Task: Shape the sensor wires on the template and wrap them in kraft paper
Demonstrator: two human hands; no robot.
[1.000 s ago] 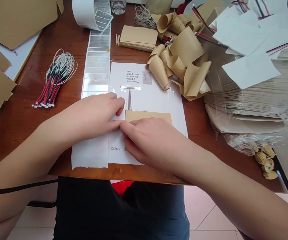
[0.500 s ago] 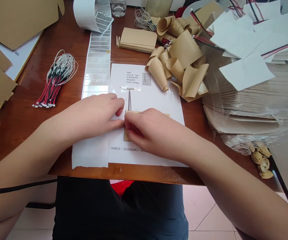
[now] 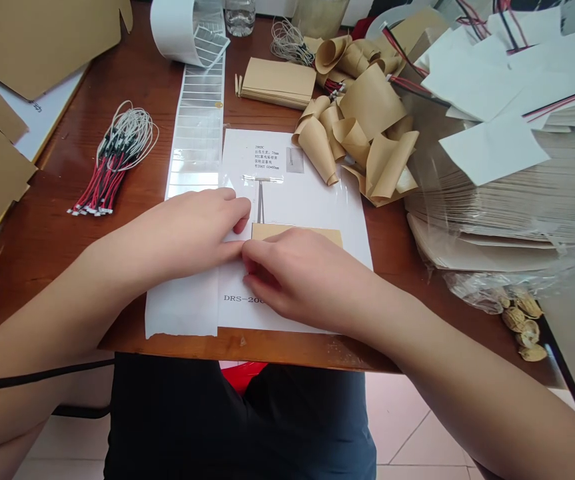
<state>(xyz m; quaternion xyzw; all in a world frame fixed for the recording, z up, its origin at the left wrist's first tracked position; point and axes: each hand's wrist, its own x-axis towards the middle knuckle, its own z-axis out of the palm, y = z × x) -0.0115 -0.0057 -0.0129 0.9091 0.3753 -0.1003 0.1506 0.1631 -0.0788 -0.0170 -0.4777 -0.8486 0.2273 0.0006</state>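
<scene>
A printed white sheet (image 3: 317, 200) lies on the table, with a brown paper piece (image 3: 297, 231) on its middle, mostly covered by my right hand. My right hand (image 3: 297, 267) is over the lower left part of that piece, thumb and forefinger pinched together; what sits between them is hidden. My left hand (image 3: 207, 223) rests at the sheet's left edge, over the label strip (image 3: 194, 127). Its fingers are curled down and its thumb meets the right fingertips. Above the brown piece, two thin dark lines (image 3: 260, 200) run up to a taped spot on the sheet.
A bundle of red, black and white wires (image 3: 112, 160) lies at left beside cardboard (image 3: 42, 40). Behind are a label roll (image 3: 172, 33) and a stack of brown paper pieces (image 3: 280, 80). Curled brown papers (image 3: 367, 133), a bagged stack (image 3: 507, 200) and nut shells (image 3: 524, 327) occupy the right.
My right hand has shifted slightly left and down, showing more of the brown piece's top edge and covering more of the printed text. The left hand stays nearly in place; the view shifts slightly.
</scene>
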